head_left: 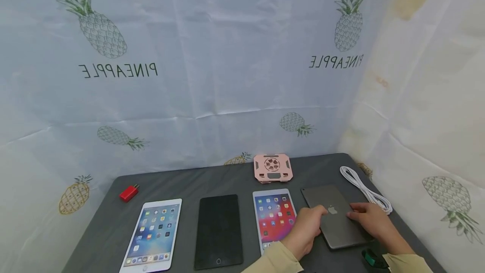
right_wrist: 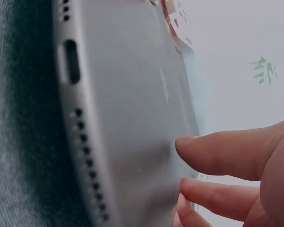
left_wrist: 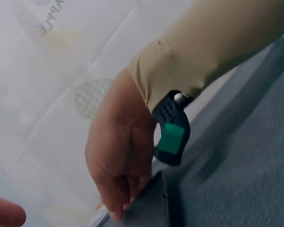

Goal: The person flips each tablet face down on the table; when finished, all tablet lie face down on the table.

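Observation:
A grey tablet [head_left: 339,218] with its back and apple logo facing up is at the right side of the table. My left hand [head_left: 307,226] grips its left edge, one fingertip over the back. My right hand [head_left: 371,220] pinches the right edge; its thumb lies on the back in the right wrist view, fingers [right_wrist: 217,194] at the edge. The left wrist view shows the right hand [left_wrist: 118,142] at the tablet [left_wrist: 146,203], with one left-hand fingertip [left_wrist: 7,213] in the corner. Undersides of the fingers are hidden in the head view.
Left of the hands lie a tablet with a lit red-blue screen [head_left: 274,214], a dark-screened tablet [head_left: 219,231] and a lit white tablet [head_left: 153,235]. A red charger [head_left: 129,193], a pink cooler-like stand [head_left: 273,167] and a coiled white cable [head_left: 365,188] lie farther back.

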The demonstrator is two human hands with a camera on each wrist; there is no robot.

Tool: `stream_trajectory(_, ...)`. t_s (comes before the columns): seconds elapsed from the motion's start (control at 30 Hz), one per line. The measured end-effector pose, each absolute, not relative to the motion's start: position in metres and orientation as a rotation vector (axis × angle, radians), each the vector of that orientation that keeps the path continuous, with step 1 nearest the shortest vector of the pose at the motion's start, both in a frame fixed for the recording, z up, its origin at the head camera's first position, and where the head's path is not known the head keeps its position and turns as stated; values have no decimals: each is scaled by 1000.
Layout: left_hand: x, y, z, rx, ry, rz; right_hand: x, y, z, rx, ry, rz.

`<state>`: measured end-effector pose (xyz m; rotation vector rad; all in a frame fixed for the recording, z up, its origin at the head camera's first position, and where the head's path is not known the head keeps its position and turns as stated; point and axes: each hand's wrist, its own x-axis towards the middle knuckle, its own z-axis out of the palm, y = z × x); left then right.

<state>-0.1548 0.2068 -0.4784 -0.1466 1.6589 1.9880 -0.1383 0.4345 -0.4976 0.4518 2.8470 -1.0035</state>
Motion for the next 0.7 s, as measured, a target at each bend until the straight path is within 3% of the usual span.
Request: stream_trajectory(0.7,-145,207,-468,-46,1731,1988,-143,422,-489,548,2845,-836)
